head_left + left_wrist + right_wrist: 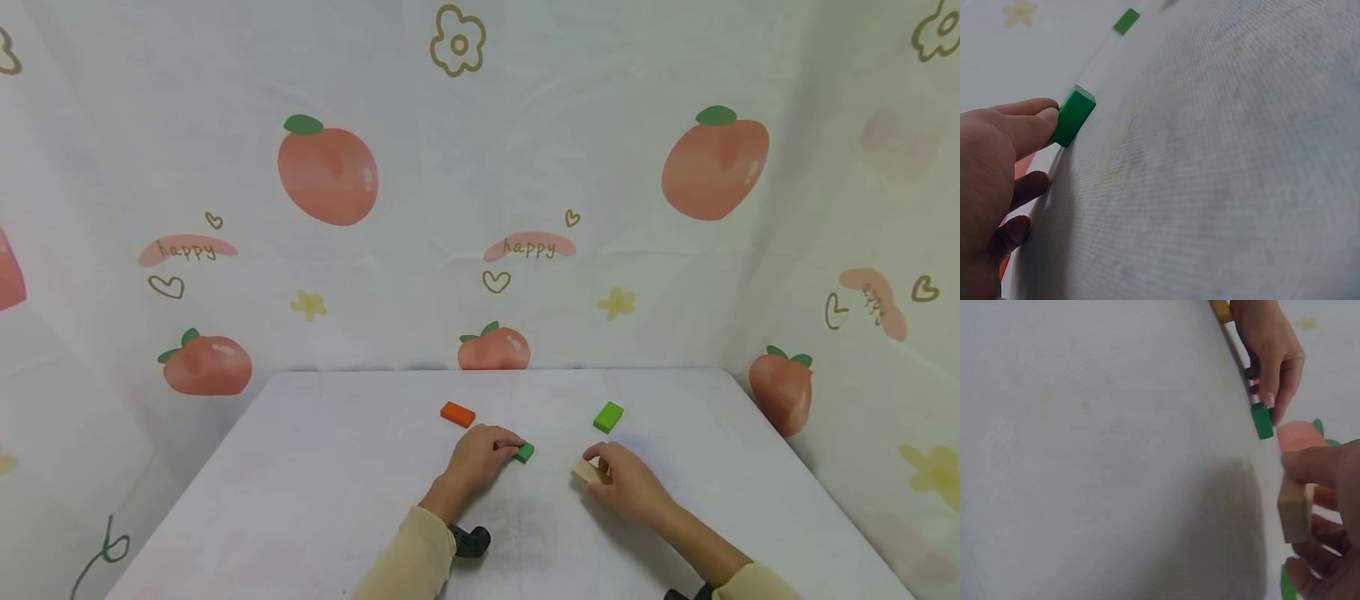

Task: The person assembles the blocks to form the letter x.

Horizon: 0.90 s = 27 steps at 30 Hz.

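My left hand (480, 458) pinches a dark green block (1074, 117) between thumb and fingertips, close over the white table. In the head view only the block's right end shows past the fingers. To the right, my right hand (626, 483) holds a plain wooden block (1294, 509) by thumb and fingers, with a gap between it and the green block. Its shadow falls on the cloth in the right wrist view. A light green block (608, 417) lies beyond my right hand, and an orange-red block (457, 414) lies just beyond my left hand.
A yellow block (1221, 309) shows by the left wrist in the right wrist view. The table (300, 475) has a white cloth surface. A white curtain (420, 167) printed with fruit hangs behind it and at both sides.
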Available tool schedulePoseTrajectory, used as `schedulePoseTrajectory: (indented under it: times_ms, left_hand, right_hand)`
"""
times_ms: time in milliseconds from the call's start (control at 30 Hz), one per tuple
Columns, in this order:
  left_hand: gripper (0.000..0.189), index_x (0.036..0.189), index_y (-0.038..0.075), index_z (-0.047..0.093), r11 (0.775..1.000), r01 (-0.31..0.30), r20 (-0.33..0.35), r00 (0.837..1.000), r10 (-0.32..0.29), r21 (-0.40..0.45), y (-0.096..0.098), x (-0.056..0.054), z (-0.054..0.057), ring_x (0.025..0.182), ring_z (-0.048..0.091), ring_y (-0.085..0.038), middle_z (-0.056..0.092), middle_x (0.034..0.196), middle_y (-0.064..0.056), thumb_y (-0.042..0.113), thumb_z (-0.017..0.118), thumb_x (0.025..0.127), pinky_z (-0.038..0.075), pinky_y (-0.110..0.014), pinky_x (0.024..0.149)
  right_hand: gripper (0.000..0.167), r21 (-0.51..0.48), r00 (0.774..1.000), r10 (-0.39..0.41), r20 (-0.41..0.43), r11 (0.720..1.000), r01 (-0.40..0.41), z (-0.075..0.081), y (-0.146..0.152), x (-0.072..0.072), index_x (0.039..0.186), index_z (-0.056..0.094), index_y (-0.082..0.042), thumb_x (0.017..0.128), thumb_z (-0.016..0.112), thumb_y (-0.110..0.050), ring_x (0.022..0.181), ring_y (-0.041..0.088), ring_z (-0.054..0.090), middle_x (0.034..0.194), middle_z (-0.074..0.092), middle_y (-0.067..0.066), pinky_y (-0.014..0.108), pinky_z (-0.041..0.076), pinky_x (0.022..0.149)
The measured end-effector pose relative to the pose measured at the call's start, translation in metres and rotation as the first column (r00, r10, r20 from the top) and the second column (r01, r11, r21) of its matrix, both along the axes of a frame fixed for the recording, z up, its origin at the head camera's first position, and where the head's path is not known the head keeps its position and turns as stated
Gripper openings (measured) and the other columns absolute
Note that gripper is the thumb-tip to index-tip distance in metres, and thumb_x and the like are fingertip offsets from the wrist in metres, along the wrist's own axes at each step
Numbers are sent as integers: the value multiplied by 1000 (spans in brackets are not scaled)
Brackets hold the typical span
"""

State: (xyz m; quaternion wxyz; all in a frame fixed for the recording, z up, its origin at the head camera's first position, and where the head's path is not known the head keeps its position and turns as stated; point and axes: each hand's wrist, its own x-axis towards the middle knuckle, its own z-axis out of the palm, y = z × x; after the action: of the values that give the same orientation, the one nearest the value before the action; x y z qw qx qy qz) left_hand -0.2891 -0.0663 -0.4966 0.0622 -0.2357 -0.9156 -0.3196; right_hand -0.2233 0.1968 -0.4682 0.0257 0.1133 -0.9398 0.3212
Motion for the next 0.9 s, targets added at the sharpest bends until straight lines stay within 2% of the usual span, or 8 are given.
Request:
schedulePoseTrajectory:
  times_ms: [167, 400, 633, 900]
  left_hand:
    - [16, 104, 23, 78, 1000, 3, 4, 1000, -3, 7, 1, 1, 2, 93, 58, -9, 70, 101, 13, 21, 69, 91, 46, -30, 81]
    - [16, 103, 24, 78, 1000, -9, 10, 1000, 8, 18, 0, 2, 3, 95, 59, -9, 70, 101, 13, 21, 69, 91, 47, -31, 83]
    - [15, 102, 24, 79, 1000, -15, 9, 1000, 15, 22, 0, 1, 1, 90, 57, -9, 71, 100, 13, 21, 70, 90, 46, -29, 79]
    - [16, 102, 24, 79, 1000, -16, 12, 1000, 16, 19, 1, 1, 1, 92, 59, -10, 71, 99, 12, 20, 69, 91, 46, -32, 80]
  right_hand:
    - [40, -47, 995, -9, -95, 999, 5, -9, 1, -1, 109, 64, -9, 74, 84, -10, 73, 11, 46, 82, 50, -5, 27, 41, 64]
    - [40, -101, 981, -6, -195, 995, -14, -13, -2, -1, 108, 65, -8, 74, 84, -9, 73, 9, 46, 82, 49, -6, 25, 42, 64]
    - [37, -142, 983, -24, -185, 990, -3, -16, -8, -6, 107, 65, -9, 75, 83, -8, 73, 12, 48, 83, 49, -3, 26, 42, 65]
    - [37, -144, 986, -40, -164, 989, 16, -18, -16, -11, 107, 65, -9, 75, 83, -9, 73, 12, 47, 82, 49, -4, 26, 42, 64]
